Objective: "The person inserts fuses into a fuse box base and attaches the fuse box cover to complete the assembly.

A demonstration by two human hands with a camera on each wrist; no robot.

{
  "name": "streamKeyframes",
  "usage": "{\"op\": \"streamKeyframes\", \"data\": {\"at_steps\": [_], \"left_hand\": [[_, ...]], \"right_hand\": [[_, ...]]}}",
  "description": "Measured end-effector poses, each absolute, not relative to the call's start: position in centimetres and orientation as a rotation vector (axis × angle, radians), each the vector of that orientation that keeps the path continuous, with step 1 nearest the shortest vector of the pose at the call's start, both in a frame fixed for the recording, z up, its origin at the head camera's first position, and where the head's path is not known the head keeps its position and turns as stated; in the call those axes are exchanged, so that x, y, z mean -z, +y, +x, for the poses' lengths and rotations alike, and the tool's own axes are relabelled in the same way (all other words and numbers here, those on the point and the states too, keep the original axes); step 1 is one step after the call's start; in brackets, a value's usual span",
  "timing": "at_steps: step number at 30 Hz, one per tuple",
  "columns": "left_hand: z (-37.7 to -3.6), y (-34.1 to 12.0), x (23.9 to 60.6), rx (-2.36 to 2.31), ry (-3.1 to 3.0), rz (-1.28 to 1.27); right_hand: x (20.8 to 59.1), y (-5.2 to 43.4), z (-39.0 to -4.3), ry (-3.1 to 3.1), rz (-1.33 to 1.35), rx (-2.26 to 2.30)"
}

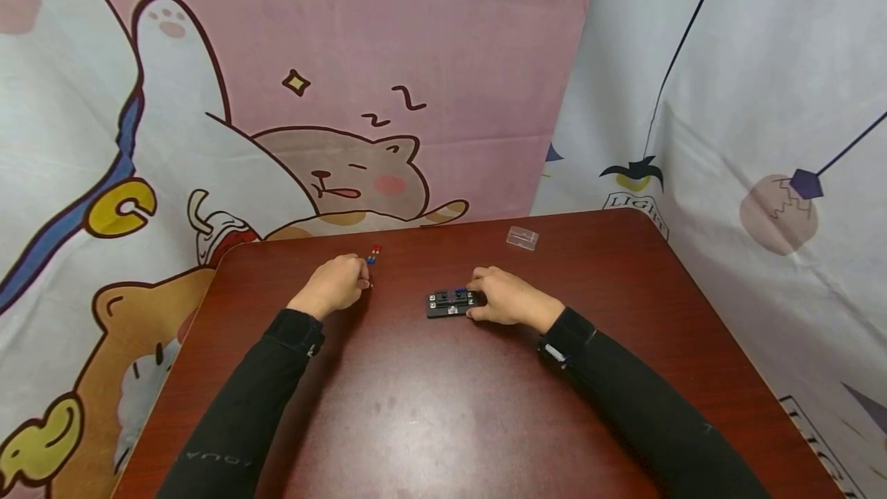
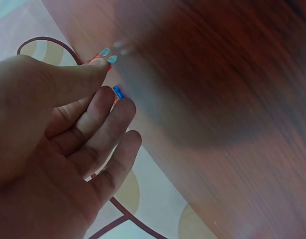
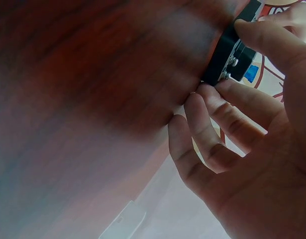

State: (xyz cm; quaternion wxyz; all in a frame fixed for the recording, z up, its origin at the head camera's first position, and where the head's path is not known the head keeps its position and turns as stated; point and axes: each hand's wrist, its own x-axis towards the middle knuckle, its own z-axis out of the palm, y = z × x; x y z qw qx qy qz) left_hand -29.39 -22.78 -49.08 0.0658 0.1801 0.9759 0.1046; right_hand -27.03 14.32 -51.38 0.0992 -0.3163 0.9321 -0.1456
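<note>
My left hand (image 1: 336,285) is low over the left of the table. In the left wrist view its thumb and forefinger pinch a small red piece with two shiny tips (image 2: 112,59), mostly hidden by the thumb. The other fingers are loosely bent. Just beyond lie small blue (image 1: 371,260) and red (image 1: 376,248) pieces, too small to make out. My right hand (image 1: 509,299) grips the right end of a black block with metal screws (image 1: 446,305), thumb on the near side and fingers on the far side. A bit of blue (image 3: 251,73) shows on the block in the right wrist view.
A clear plastic case or lid (image 1: 522,238) lies near the back edge, beyond my right hand. The reddish-brown table (image 1: 416,414) has a glossy top. Cloth with cartoon drawings (image 1: 346,52) hangs behind it and along the right side.
</note>
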Motion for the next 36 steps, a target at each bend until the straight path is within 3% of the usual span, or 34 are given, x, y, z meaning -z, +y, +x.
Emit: {"op": "streamKeyframes", "data": {"at_steps": [12,25,36], "left_hand": [[-28.4,-20.4,47.8,-0.372,3.025,0.652],[-26.0,-14.8,47.1,-0.377,3.085,0.844],[-25.5,-11.5,47.4,-0.392,3.084,0.855]], "right_hand": [[51.6,14.2,-27.2,2.762,-0.932,0.418],[51.5,14.3,-27.1,2.757,-0.928,0.423],[51.5,14.3,-27.1,2.763,-0.953,0.435]]}}
